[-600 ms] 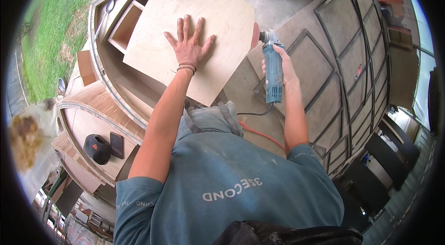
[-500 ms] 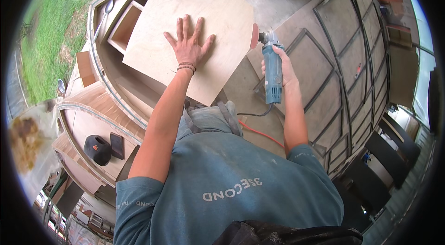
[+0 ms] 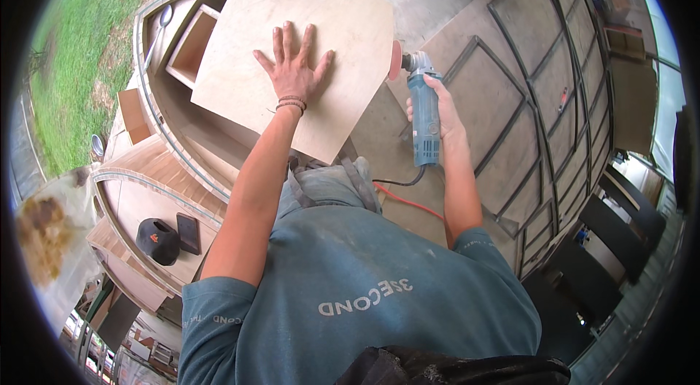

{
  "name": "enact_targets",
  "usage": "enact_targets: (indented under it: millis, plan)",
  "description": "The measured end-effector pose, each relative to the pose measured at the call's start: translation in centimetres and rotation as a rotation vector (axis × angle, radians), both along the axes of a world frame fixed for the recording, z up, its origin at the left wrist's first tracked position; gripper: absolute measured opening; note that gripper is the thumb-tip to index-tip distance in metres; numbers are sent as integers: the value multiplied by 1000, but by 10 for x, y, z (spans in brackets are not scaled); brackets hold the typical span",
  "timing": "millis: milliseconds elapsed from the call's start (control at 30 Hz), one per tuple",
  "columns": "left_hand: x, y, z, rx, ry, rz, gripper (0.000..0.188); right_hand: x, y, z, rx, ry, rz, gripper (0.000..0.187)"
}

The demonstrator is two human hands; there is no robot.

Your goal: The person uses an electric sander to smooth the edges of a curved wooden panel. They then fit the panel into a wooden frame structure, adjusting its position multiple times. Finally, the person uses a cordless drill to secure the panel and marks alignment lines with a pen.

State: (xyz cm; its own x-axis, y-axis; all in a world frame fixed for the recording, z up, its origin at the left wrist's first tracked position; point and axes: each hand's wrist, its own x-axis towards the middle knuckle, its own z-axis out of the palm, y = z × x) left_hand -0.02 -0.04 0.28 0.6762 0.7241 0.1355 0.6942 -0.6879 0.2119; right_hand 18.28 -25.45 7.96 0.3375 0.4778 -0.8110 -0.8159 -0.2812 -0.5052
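My left hand (image 3: pixel 294 77) lies flat with fingers spread on a pale plywood panel (image 3: pixel 339 42) with cut corners. The panel rests over a curved wooden cabinet (image 3: pixel 175 130) and reaches back to my waist. My right hand (image 3: pixel 443 111) is wrapped round the body of a blue angle grinder (image 3: pixel 425 126), held upright at the panel's right side. Its reddish sanding disc (image 3: pixel 395 60) stands edge-on at the panel's right edge; whether it touches, I cannot tell for sure. A dark cord runs from the grinder's lower end.
A second curved cabinet (image 3: pixel 120 195) at the left carries a black cap (image 3: pixel 158 241) and a dark phone-like slab (image 3: pixel 188 232). A small open wooden box (image 3: pixel 191 49) sits inside the first cabinet. An orange cable (image 3: pixel 408 200) crosses the floor. Dark metal frames (image 3: pixel 521 133) lie at the right.
The grinder and my right hand have shifted slightly toward me along the panel's right edge. My left hand stays spread on the panel. The whole view has moved a little.
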Motion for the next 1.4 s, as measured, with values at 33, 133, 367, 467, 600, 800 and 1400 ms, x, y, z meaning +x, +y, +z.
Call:
enact_targets:
  millis: [33, 133, 367, 467, 600, 800, 1400]
  plan:
    - [0, 0, -1, -1, -4, -1, 72, -2, 0, 1, -2, -2, -1, 52]
    - [0, 0, -1, 3, -1, -1, 72, -7, -2, 3, -1, -3, -10, 53]
    - [1, 1, -4, 7, 67, 4, 75, -16, -9, -3, -23, -12, -21, 54]
    - [1, 1, -5, 2, 64, 1, 75, -20, -11, -4, -33, 10, -35, 55]
    - [1, 3, -6, 6, 57, 4, 75, -25, -11, -4, -28, -4, -43, 54]
    - [-11, 8, -9, -66, -58, 39, 73, -31, -25, 0, -23, 23, -90, 55]
    - [-55, 190, 14, -519, 99, 595, 97, -85, -80, 1, 13, 44, -365, 54]
